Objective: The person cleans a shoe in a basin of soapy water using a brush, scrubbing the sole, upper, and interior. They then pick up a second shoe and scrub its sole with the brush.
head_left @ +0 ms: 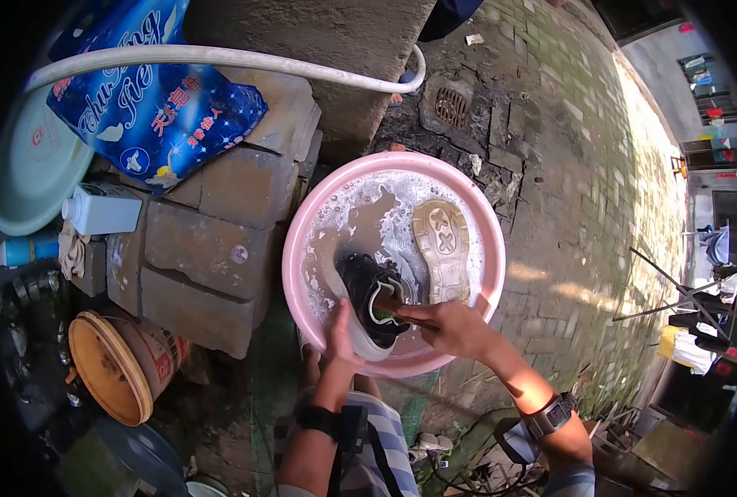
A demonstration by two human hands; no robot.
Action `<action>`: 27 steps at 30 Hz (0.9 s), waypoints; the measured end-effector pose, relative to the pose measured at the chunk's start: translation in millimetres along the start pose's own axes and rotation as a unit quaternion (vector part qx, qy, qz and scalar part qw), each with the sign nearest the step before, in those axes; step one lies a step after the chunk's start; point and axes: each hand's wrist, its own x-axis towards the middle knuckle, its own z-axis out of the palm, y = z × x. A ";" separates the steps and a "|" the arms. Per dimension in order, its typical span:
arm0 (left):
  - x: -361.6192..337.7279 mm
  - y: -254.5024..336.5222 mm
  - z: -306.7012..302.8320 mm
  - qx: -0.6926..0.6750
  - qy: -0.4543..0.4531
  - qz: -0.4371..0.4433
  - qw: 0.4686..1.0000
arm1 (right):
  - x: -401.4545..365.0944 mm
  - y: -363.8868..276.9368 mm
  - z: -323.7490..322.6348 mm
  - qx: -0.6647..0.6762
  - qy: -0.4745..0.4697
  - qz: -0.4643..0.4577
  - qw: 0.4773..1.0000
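A black shoe with a white sole (356,286) lies upright in a pink basin (292,273) of foamy, murky water. My left hand (344,338) is closed on the near left side of this shoe, its thumb against the sole's edge. In my right hand (451,327) is the wooden handle of a brush (416,319). Its head reaches into the shoe's opening, where the bristles are mostly hidden. A second shoe (441,248) floats or rests sole up at the basin's right, its pale patterned sole showing.
Left of the basin, stacked bricks (207,253) bear a blue washing powder bag (161,103) and a white bottle (103,207). A pale hose (219,56) crosses above. An orange-rimmed bucket (108,369) stands lower left. Beyond the basin is a floor drain (451,106).
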 end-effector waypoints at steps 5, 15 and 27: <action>2.5 2.8 -4.1 0.010 0.014 0.005 1.000 | -35.3 -14.9 -6.3 -0.034 0.106 -0.008 0.994; -8.3 -1.5 20.8 0.176 0.060 -0.048 0.981 | -107.1 23.4 -18.2 0.268 0.258 0.026 0.928; -10.3 7.8 22.3 0.353 -0.011 0.157 0.922 | -26.0 22.5 23.4 0.655 0.218 0.031 0.723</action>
